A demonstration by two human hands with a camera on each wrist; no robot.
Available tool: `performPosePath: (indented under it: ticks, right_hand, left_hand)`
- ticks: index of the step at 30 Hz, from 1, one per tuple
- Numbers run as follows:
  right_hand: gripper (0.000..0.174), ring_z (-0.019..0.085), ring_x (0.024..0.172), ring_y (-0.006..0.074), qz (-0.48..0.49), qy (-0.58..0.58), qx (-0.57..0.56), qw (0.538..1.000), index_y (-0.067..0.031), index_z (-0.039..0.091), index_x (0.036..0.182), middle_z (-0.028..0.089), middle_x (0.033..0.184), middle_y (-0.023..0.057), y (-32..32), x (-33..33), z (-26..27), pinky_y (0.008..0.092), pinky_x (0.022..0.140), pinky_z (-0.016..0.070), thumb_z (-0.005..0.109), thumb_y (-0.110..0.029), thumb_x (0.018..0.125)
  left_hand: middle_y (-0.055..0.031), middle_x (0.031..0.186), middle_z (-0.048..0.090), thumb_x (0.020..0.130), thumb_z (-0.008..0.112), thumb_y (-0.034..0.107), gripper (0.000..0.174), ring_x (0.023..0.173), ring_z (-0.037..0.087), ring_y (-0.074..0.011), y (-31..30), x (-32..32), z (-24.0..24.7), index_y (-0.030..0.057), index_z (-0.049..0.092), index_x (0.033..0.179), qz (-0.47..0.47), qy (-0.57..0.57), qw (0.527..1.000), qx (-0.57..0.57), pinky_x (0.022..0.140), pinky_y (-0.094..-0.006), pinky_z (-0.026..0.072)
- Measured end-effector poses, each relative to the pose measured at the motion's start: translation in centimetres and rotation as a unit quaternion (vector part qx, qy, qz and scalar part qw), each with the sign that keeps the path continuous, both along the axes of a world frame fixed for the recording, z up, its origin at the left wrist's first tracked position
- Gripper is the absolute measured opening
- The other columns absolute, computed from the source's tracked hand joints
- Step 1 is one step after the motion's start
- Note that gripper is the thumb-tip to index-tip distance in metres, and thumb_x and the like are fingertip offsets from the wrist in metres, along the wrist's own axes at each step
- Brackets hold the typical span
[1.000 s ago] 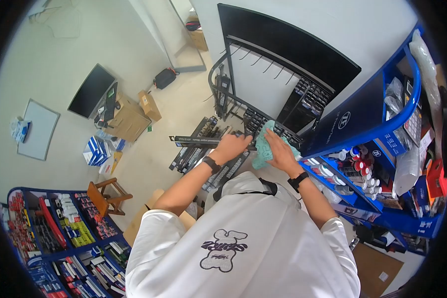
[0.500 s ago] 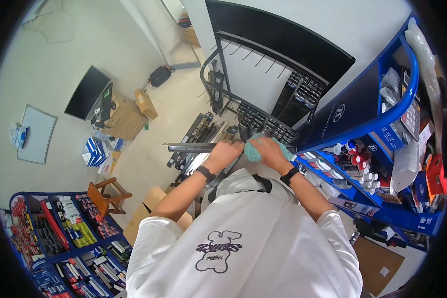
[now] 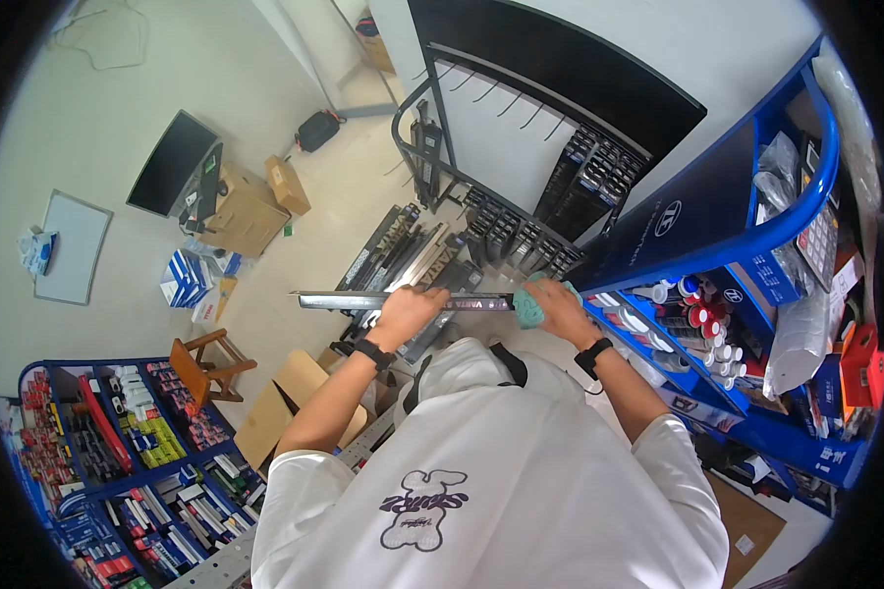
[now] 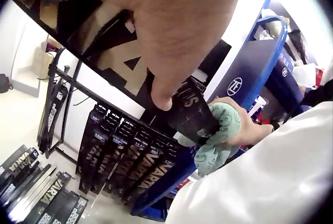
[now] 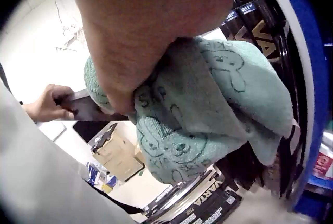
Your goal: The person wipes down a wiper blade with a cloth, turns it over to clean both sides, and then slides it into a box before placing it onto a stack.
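A long black package with printed lettering lies level across the front of the body in the head view. My left hand grips it near its middle; in the left wrist view the left thumb presses on its printed face. At its right end my right hand holds a green patterned cloth around the package. The right wrist view shows the cloth bunched under the right hand, with the package extending from it toward the left hand.
Black VARTA packages lie on the floor beyond the hands; more hang on a rack. A blue ZF shelf with bottles stands close on the right. An open cardboard box and a wooden stool are at the left.
The left hand has moved left, away from the right hand, exposing more of the package between them. The cloth has shifted from beside the package to around its right end.
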State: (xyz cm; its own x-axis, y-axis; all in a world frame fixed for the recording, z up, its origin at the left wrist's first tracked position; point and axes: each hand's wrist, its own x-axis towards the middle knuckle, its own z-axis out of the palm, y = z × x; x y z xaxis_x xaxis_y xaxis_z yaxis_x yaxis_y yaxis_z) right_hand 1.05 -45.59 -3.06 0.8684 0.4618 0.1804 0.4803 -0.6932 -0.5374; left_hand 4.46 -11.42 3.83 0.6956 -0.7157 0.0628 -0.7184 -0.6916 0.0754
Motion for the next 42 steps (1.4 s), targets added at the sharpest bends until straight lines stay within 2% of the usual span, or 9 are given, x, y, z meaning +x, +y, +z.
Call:
performPosePath:
  ticks: [7, 9, 11, 14, 23, 29, 31, 34, 42]
  right_hand:
    - [0.057, 0.061, 0.111, 0.0367, 0.015, 0.015, -0.001, 1.000, -0.0110, 0.059, 0.131, 0.061, 0.123, 0.0161, 0.4, -1.2, -1.0, 0.0461, 0.094, 0.0497, 0.068, -0.001, 0.076]
    - [0.055, 0.061, 0.111, 0.0377, 0.033, 0.000, -0.014, 0.999, -0.0099, 0.058, 0.128, 0.061, 0.120, 0.0169, 1.7, -1.3, -2.2, 0.0465, 0.096, 0.0494, 0.076, -0.012, 0.076]
    - [0.053, 0.061, 0.111, 0.0371, 0.040, -0.014, -0.013, 0.999, -0.0102, 0.059, 0.127, 0.062, 0.119, 0.0158, 3.5, -1.4, -1.2, 0.0461, 0.096, 0.0492, 0.075, -0.012, 0.076]
    - [0.051, 0.061, 0.110, 0.0361, 0.048, -0.039, -0.010, 0.998, -0.0107, 0.059, 0.125, 0.062, 0.118, 0.0139, 5.0, -1.5, -0.1, 0.0451, 0.096, 0.0489, 0.073, -0.011, 0.076]
    - [0.055, 0.061, 0.111, 0.0355, 0.044, -0.035, -0.016, 0.998, -0.0124, 0.060, 0.129, 0.062, 0.122, 0.0118, 4.5, -3.2, 0.2, 0.0450, 0.094, 0.0489, 0.070, -0.006, 0.076]
    - [0.052, 0.060, 0.114, 0.0326, -0.008, -0.014, -0.028, 0.999, -0.0161, 0.061, 0.129, 0.064, 0.121, 0.0094, 1.5, -3.8, -1.7, 0.0469, 0.094, 0.0455, 0.071, -0.014, 0.078]
    - [0.053, 0.058, 0.118, 0.0319, -0.062, 0.052, -0.070, 0.994, -0.0169, 0.061, 0.130, 0.063, 0.123, 0.0099, 0.8, -4.3, -1.0, 0.0463, 0.095, 0.0430, 0.072, -0.015, 0.078]
    - [0.059, 0.056, 0.120, 0.0321, -0.098, 0.052, -0.094, 0.989, -0.0165, 0.060, 0.131, 0.061, 0.122, 0.0115, 1.0, -4.4, -2.0, 0.0450, 0.094, 0.0423, 0.075, -0.016, 0.074]
    - [0.067, 0.059, 0.111, 0.0397, -0.164, 0.072, -0.051, 0.983, -0.0124, 0.056, 0.133, 0.059, 0.118, 0.0170, 3.7, -2.3, -0.8, 0.0482, 0.092, 0.0493, 0.078, -0.010, 0.071]
  left_hand:
    - [-0.0067, 0.073, 0.066, 0.087, 0.059, 0.015, 0.007, 0.067, 0.069, -0.0235, -2.6, -2.0, 0.2, 0.0144, 0.060, 0.094, 0.012, 0.024, 0.999, 0.038, 0.054, -0.0380, 0.0535]
    - [-0.0062, 0.076, 0.066, 0.085, 0.060, 0.013, 0.007, 0.066, 0.069, -0.0236, -3.5, -2.6, -0.3, 0.0127, 0.060, 0.092, 0.014, 0.008, 0.999, 0.032, 0.055, -0.0372, 0.0539]
    - [-0.0057, 0.079, 0.067, 0.083, 0.061, 0.011, 0.006, 0.066, 0.070, -0.0236, -4.1, -3.1, -1.7, 0.0111, 0.060, 0.090, 0.012, -0.008, 1.000, 0.021, 0.056, -0.0363, 0.0543]
    - [-0.0089, 0.079, 0.070, 0.085, 0.060, 0.013, 0.015, 0.073, 0.070, -0.0264, -4.4, -3.8, -3.7, 0.0119, 0.061, 0.100, 0.065, 0.046, 0.997, 0.012, 0.058, -0.0394, 0.0540]
    - [-0.0059, 0.097, 0.073, 0.081, 0.064, 0.014, 0.032, 0.080, 0.070, -0.0274, -4.0, -4.6, -3.2, 0.0127, 0.064, 0.113, 0.022, 0.059, 0.998, -0.017, 0.064, -0.0397, 0.0563]
    - [-0.0055, 0.106, 0.072, 0.078, 0.068, 0.014, 0.042, 0.085, 0.070, -0.0262, -0.6, -3.9, -3.2, 0.0126, 0.064, 0.120, 0.029, 0.078, 0.996, 0.012, 0.069, -0.0396, 0.0569]
    - [-0.0051, 0.109, 0.072, 0.076, 0.070, 0.012, 0.041, 0.085, 0.070, -0.0267, 0.5, -3.6, -2.9, 0.0120, 0.064, 0.117, 0.029, 0.077, 0.997, 0.005, 0.070, -0.0390, 0.0570]
    - [-0.0045, 0.107, 0.073, 0.083, 0.062, 0.013, 0.019, 0.077, 0.071, -0.0238, 1.4, -3.1, -3.1, 0.0137, 0.064, 0.102, 0.009, 0.041, 0.999, -0.021, 0.064, -0.0371, 0.0570]
    - [-0.0023, 0.100, 0.072, 0.085, 0.062, 0.013, 0.014, 0.075, 0.070, -0.0226, 3.1, -1.7, -3.6, 0.0118, 0.063, 0.099, 0.025, 0.046, 0.999, -0.005, 0.063, -0.0363, 0.0566]
